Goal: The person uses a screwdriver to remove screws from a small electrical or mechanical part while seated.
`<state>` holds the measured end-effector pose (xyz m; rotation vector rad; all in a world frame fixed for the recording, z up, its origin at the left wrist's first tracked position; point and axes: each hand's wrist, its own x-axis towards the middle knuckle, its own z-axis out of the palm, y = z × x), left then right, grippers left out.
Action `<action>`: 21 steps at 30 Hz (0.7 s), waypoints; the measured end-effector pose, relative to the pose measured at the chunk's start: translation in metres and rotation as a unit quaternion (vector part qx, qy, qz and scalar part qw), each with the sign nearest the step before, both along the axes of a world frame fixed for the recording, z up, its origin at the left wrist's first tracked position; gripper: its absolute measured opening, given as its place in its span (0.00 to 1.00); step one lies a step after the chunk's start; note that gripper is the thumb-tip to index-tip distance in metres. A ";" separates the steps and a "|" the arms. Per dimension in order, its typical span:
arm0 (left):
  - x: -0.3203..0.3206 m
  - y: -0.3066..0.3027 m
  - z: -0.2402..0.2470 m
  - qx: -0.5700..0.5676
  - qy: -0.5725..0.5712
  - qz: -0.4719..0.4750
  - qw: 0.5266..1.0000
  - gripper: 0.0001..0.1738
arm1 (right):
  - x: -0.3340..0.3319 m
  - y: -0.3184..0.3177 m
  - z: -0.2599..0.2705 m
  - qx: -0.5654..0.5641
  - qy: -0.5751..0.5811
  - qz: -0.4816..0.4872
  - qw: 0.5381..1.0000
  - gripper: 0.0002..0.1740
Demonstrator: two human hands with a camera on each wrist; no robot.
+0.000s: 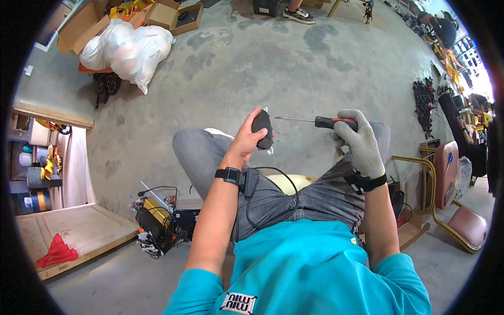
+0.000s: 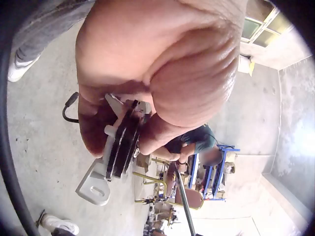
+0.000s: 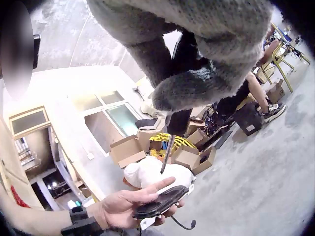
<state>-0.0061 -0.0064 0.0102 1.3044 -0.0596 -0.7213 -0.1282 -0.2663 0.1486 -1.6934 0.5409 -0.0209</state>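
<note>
My bare left hand point(image 1: 244, 143) grips a small black oval device point(image 1: 262, 129), thumb across its face. Pale metal bracket tabs stick out at both ends; in the left wrist view one slotted tab point(image 2: 94, 191) shows clearly. In its grey knit glove, my right hand point(image 1: 363, 143) holds a screwdriver point(image 1: 326, 122) by its black and red handle. The thin shaft points left, and its tip stops a little short of the device. From the right wrist, the gloved fingers point(image 3: 192, 88) curl round the handle and the shaft point(image 3: 168, 153) slants down toward the device.
A white bag point(image 1: 128, 52) and open cardboard boxes point(image 1: 173, 18) lie at the upper left. Tangled cables and electronics point(image 1: 163, 218) sit by my left side. A chair point(image 1: 446, 178) stands at the right. A cable point(image 1: 283, 170) loops from my left wrist over my lap.
</note>
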 end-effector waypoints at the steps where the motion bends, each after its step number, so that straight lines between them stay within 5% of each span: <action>1: -0.001 0.000 0.002 -0.001 -0.001 0.000 1.000 0.31 | -0.001 -0.003 -0.001 0.005 -0.002 -0.008 1.000 0.21; 6: 0.001 0.000 0.002 -0.029 0.060 0.077 0.995 0.32 | -0.005 -0.013 -0.012 0.031 -0.047 -0.036 0.998 0.21; 14: 0.011 0.015 0.008 -0.186 0.101 0.069 0.975 0.31 | -0.004 -0.015 -0.013 0.134 -0.061 -0.062 0.987 0.20; 21: 0.015 0.018 0.008 -0.397 0.185 0.021 0.899 0.32 | -0.005 -0.014 -0.008 0.146 -0.062 -0.065 0.985 0.19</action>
